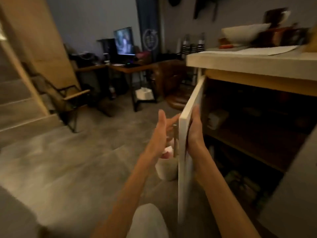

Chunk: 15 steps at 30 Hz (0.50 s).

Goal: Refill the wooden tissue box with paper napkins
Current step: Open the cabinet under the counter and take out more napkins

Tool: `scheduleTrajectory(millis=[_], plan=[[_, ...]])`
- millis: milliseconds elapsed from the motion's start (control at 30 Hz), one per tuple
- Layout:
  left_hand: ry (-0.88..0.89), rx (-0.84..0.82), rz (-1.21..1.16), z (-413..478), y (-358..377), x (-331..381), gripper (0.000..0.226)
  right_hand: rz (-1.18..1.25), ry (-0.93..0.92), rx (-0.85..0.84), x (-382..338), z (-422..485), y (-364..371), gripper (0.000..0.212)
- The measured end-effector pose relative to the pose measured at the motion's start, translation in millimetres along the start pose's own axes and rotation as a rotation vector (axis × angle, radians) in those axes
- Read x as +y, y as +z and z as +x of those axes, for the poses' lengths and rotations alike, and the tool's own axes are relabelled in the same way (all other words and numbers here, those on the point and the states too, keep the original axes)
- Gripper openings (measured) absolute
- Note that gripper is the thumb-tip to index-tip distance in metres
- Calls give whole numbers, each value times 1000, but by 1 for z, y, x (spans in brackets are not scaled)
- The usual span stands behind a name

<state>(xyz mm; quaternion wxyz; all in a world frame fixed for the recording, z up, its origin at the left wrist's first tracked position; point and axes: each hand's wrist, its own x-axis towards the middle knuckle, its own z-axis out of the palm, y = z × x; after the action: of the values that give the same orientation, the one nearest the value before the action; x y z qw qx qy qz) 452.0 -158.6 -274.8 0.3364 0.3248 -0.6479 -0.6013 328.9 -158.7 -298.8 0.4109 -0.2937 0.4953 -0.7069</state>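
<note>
A white cabinet door [190,114] stands open under a pale counter [240,61]. My right hand [194,133] lies flat against the door's inner face, fingers pointing up along its edge. My left hand [163,127] is on the outer side with fingers spread, close to the door's metal handle [175,140]. Neither hand holds napkins. A pale box-shaped thing [216,119] sits on the upper shelf inside the dark cabinet; blur hides what it is. No wooden tissue box is clearly visible.
A white bowl [245,32] and a sheet of paper [267,49] lie on the counter. A pale bin with something pink [167,167] stands on the floor behind the door. An armchair [68,98], desk with monitor [124,41] and steps [20,107] lie beyond.
</note>
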Motion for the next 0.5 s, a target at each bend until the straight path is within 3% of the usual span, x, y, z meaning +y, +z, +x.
scheduleTrajectory(millis=[33,133,267,367,500], plan=[[-18,-1,68,8,-17,16,75,-54,-49,-22,9,8,5,84],[-99,-42,470,43,-59,65,53,-77,-164,-80,14,22,0,48],[-196,-113,1067,97,-79,92,44,-182,12,-166,3,69,-41,32],[-120,-14,1408,134,-59,91,54,-316,104,-16,-1,119,-67,28],[88,128,1510,189,-8,77,51,-395,160,269,-9,167,-120,20]])
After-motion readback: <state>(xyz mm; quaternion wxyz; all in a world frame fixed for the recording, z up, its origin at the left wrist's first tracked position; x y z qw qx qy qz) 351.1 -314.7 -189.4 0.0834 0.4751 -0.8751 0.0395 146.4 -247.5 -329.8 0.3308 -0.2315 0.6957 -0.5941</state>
